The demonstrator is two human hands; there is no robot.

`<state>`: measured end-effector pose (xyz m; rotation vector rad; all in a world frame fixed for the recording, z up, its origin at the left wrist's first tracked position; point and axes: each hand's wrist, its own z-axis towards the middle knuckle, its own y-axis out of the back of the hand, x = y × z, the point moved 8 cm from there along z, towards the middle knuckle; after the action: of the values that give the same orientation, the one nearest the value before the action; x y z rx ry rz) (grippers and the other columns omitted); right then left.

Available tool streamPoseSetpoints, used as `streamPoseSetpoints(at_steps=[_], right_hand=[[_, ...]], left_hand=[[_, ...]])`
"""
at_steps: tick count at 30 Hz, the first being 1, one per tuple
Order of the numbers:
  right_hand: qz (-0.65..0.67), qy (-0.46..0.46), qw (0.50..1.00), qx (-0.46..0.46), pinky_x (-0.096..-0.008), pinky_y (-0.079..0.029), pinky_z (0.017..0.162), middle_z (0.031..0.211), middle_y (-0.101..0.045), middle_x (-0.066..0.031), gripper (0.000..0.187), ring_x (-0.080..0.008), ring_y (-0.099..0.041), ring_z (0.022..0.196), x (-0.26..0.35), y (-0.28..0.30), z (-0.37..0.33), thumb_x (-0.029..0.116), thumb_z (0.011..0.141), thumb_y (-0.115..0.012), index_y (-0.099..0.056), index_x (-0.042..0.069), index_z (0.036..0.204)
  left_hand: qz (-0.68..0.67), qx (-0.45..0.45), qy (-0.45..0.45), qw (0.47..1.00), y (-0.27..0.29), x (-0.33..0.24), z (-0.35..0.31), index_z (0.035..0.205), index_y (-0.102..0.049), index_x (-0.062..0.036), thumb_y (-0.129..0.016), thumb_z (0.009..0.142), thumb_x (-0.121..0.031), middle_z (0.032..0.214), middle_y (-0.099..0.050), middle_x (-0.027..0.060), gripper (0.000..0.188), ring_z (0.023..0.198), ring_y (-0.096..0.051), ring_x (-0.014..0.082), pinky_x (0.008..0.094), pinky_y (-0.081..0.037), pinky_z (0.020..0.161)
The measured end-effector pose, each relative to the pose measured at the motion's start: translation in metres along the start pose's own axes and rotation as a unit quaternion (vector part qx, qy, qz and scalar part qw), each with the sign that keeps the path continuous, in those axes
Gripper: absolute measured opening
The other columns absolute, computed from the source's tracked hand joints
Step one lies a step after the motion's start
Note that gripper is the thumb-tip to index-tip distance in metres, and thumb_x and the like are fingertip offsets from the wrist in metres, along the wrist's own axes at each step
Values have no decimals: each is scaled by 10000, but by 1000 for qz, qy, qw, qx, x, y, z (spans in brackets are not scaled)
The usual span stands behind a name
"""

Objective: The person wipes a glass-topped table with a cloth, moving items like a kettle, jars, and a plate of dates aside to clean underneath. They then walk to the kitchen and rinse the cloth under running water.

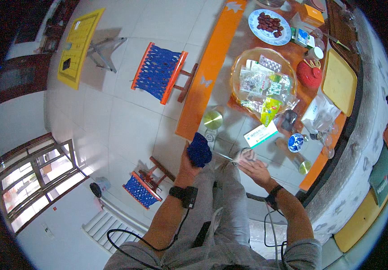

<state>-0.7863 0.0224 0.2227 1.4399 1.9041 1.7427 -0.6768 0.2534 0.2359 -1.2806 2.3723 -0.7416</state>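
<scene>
A person sits at a glass-topped table (230, 130) with orange edges. The left hand (189, 159) has its fingers clenched around a dark blue cloth (199, 150), which bulges up beyond the fingertips, just at the table's near edge. The right hand (254, 167) lies with fingers curled over a small glass cup (243, 156); the cup pokes out past the fingertips, toward the cloth. Farther from the fingers stand a blue-and-white bowl (295, 142) and a clear basket (262, 78) of packets.
</scene>
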Motion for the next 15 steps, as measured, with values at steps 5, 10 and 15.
streamPoseSetpoints(at_steps=[5, 10, 15], right_hand=[[-21, 114, 991, -74, -397, -337, 1037, 1474, -343, 22, 527, -180, -390, 1292, 38, 34, 132, 196, 825, -510, -454, 203, 1348], [73, 70, 994, -46, -363, -317, 1057, 1435, -399, 10, 587, -220, -375, 1310, 60, 68, 268, 227, 796, -552, -427, 193, 1368], [56, 21, 965, -255, -461, -255, 1097, 1355, -478, -68, 586, -293, -368, 1314, -2, 167, 321, 196, 790, -590, -456, 158, 1359]], left_hand=[[-25, 8, -2, 1000, 13, -19, -7, 1139, -595, -99, -431, 950, -481, 1050, -655, 84, 457, 930, -638, 239, 393, -536, 813], [-42, 29, -37, 998, 14, -65, -7, 1150, -590, -87, -445, 948, -471, 1068, -651, 87, 458, 965, -630, 235, 399, -532, 829], [-48, -61, -90, 993, 25, -120, -14, 1085, -601, -62, -523, 907, -485, 998, -665, 98, 466, 868, -654, 236, 386, -546, 794]])
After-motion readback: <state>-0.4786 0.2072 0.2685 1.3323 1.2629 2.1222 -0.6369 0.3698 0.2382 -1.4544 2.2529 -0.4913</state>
